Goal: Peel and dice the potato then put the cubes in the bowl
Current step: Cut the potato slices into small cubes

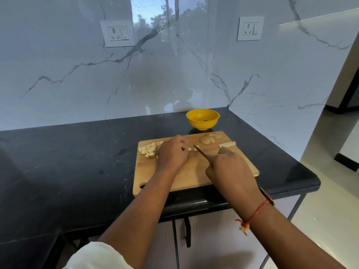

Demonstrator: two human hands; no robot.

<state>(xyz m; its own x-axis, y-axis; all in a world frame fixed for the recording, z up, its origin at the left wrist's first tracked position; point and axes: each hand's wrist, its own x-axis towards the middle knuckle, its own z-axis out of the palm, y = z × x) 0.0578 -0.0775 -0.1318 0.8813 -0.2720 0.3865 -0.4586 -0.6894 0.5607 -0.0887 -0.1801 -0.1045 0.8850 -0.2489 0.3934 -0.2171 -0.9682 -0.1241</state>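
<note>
A black counter [77, 162] carries a wooden cutting board [194, 177]. Nearest, the right hand [227, 167] wraps its fingers round a knife [200, 151]. The left hand [172, 152] curls its fingers down; whether they pin anything is hidden. Potato cubes [147, 150] lie left of them, with peels [208, 138] beyond and the yellow bowl [202, 118] farthest.

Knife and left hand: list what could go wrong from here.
The knife blade lies close to the curled fingers of the left hand; a slip could nick them. The potato cubes sit at the left edge of the cutting board and could be pushed onto the counter. The bowl stands off the board, so cubes may spill in transfer.
</note>
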